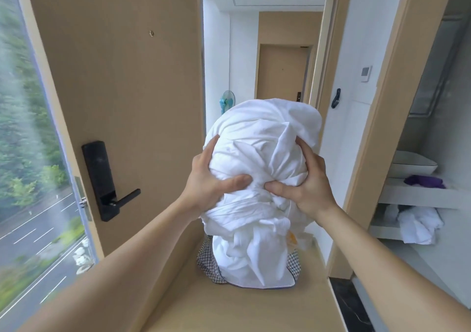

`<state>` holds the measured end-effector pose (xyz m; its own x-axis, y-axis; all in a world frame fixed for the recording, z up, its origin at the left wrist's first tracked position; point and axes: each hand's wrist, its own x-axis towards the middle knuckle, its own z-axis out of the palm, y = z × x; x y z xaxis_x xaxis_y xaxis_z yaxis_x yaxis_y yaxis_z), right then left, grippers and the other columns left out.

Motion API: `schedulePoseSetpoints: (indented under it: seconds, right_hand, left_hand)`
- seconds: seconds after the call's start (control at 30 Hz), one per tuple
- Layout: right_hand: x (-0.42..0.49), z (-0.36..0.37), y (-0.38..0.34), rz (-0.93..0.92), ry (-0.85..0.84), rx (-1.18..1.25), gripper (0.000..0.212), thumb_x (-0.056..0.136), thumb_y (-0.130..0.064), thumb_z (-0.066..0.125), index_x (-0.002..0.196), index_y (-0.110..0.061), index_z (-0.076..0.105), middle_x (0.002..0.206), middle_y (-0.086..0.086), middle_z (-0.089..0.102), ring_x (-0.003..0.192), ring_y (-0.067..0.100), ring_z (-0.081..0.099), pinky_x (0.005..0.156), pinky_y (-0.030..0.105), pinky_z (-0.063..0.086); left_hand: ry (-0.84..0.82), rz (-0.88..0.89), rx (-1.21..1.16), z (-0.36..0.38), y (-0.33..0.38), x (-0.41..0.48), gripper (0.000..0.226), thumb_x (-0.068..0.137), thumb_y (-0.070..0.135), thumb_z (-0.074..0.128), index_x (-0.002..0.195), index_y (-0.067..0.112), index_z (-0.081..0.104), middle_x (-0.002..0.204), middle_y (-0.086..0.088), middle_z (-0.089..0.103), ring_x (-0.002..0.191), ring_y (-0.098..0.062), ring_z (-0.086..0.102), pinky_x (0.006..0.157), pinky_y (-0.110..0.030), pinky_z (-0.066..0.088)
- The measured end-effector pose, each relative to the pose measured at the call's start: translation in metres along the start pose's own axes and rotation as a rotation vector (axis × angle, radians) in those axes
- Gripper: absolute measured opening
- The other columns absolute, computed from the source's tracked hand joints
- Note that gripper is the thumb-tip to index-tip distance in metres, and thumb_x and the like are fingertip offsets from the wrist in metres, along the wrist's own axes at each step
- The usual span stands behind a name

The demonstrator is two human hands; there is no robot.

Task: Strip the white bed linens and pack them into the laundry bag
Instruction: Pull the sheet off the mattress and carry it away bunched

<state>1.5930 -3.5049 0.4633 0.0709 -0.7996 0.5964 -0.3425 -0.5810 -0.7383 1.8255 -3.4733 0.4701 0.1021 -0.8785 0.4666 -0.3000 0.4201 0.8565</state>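
Note:
A big bundle of crumpled white bed linens [257, 138] is held up in front of me at the doorway. My left hand [204, 176] grips its left side, thumb dug into the cloth. On the right side my right hand [305, 181] grips it the same way, thumbs nearly meeting. Below, more white linen [252, 260] hangs down into a laundry bag [207, 260] with a black-and-white woven pattern, standing on the tan floor. The bag's opening is mostly hidden by the cloth.
An open tan door [122, 97] with a black lock handle [107, 181] stands at left, beside a window. Ahead runs a corridor with a blue fan [226, 101]. At right, shelves hold a white basin [410, 164], a purple cloth [424, 180] and white towels [418, 226].

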Motion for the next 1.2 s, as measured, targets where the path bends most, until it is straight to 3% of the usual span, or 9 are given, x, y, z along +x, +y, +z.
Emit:
schedulePoseSetpoints:
  seconds: [0.1, 0.17, 0.27, 0.33, 0.53, 0.67, 0.87, 1.03, 1.2]
  right_hand:
    - [0.043, 0.023, 0.037, 0.021, 0.010, -0.023, 0.127, 0.036, -0.071, 0.081, 0.150, -0.044, 0.033, 0.135, -0.012, 0.035, 0.128, 0.005, 0.036, 0.114, 0.038, 0.038]
    - [0.075, 0.037, 0.060, 0.037, 0.014, -0.044, 0.128, 0.035, -0.072, 0.080, 0.150, -0.044, 0.032, 0.134, -0.011, 0.034, 0.127, 0.005, 0.035, 0.114, 0.037, 0.037]
    - [0.119, 0.054, 0.092, 0.063, 0.006, -0.066, 0.126, 0.036, -0.072, 0.080, 0.149, -0.048, 0.030, 0.135, -0.013, 0.032, 0.127, 0.004, 0.034, 0.112, 0.034, 0.035]
    - [0.145, 0.064, 0.117, 0.087, 0.011, -0.066, 0.125, 0.037, -0.071, 0.081, 0.148, -0.051, 0.029, 0.135, -0.015, 0.031, 0.127, 0.002, 0.033, 0.110, 0.031, 0.034]
    - [0.214, 0.089, 0.204, 0.156, -0.005, -0.078, 0.121, 0.044, -0.059, 0.089, 0.148, -0.052, 0.029, 0.136, -0.015, 0.031, 0.128, 0.003, 0.034, 0.111, 0.030, 0.034]
    - [0.266, 0.109, 0.281, 0.189, -0.036, -0.044, 0.121, 0.041, -0.065, 0.086, 0.147, -0.055, 0.029, 0.135, -0.019, 0.032, 0.126, -0.001, 0.034, 0.105, 0.022, 0.031]
    - [0.341, 0.140, 0.390, 0.255, -0.073, -0.016, 0.117, 0.039, -0.073, 0.082, 0.140, -0.059, 0.025, 0.132, -0.019, 0.031, 0.122, -0.005, 0.032, 0.100, 0.017, 0.028]
    - [0.385, 0.178, 0.472, 0.336, -0.177, -0.039, 0.122, 0.038, -0.079, 0.079, 0.145, -0.058, 0.026, 0.134, -0.019, 0.031, 0.124, -0.003, 0.032, 0.104, 0.024, 0.031]
    - [0.410, 0.234, 0.562, 0.461, -0.255, -0.071, 0.116, 0.034, -0.084, 0.078, 0.136, -0.069, 0.024, 0.133, -0.020, 0.030, 0.117, -0.009, 0.031, 0.098, 0.020, 0.029]
  left_hand:
    - [-0.009, 0.030, -0.023, 0.006, -0.038, 0.055, 0.119, 0.042, 0.056, 0.090, 0.146, 0.046, 0.034, 0.137, 0.027, 0.044, 0.130, 0.003, 0.046, 0.103, -0.046, 0.050]
    - [-0.020, 0.026, -0.034, 0.009, -0.062, 0.093, 0.122, 0.043, 0.055, 0.091, 0.149, 0.041, 0.032, 0.144, 0.016, 0.042, 0.126, 0.003, 0.051, 0.098, -0.049, 0.053]
    - [-0.038, -0.037, -0.069, 0.016, -0.095, 0.145, 0.126, 0.042, 0.056, 0.090, 0.152, 0.042, 0.030, 0.147, 0.008, 0.035, 0.080, 0.020, 0.061, 0.074, -0.055, 0.060]
    - [-0.061, -0.053, -0.073, 0.024, -0.116, 0.178, 0.127, 0.042, 0.055, 0.090, 0.153, 0.041, 0.029, 0.145, 0.010, 0.034, 0.069, 0.022, 0.059, 0.068, -0.057, 0.059]
    - [-0.099, -0.089, -0.062, 0.058, -0.191, 0.265, 0.130, 0.043, 0.055, 0.090, 0.155, 0.032, 0.028, 0.127, 0.030, 0.040, 0.087, 0.030, 0.053, 0.072, -0.050, 0.062]
    - [-0.107, -0.143, -0.028, 0.086, -0.249, 0.326, 0.131, 0.042, 0.058, 0.090, 0.155, 0.035, 0.027, 0.145, 0.013, 0.041, 0.098, 0.022, 0.055, 0.075, -0.046, 0.062]
    - [-0.104, -0.215, 0.030, 0.127, -0.333, 0.415, 0.134, 0.041, 0.064, 0.087, 0.156, 0.038, 0.024, 0.154, 0.009, 0.034, 0.097, 0.034, 0.045, 0.066, -0.006, 0.049]
    - [-0.087, -0.350, 0.003, 0.147, -0.413, 0.459, 0.131, 0.042, 0.062, 0.086, 0.155, 0.040, 0.024, 0.153, 0.008, 0.030, 0.065, 0.032, 0.050, 0.050, -0.001, 0.043]
    - [-0.100, -0.459, -0.026, 0.161, -0.523, 0.495, 0.127, 0.046, 0.056, 0.090, 0.154, 0.035, 0.027, 0.129, 0.029, 0.041, 0.088, 0.038, 0.045, 0.062, 0.003, 0.042]
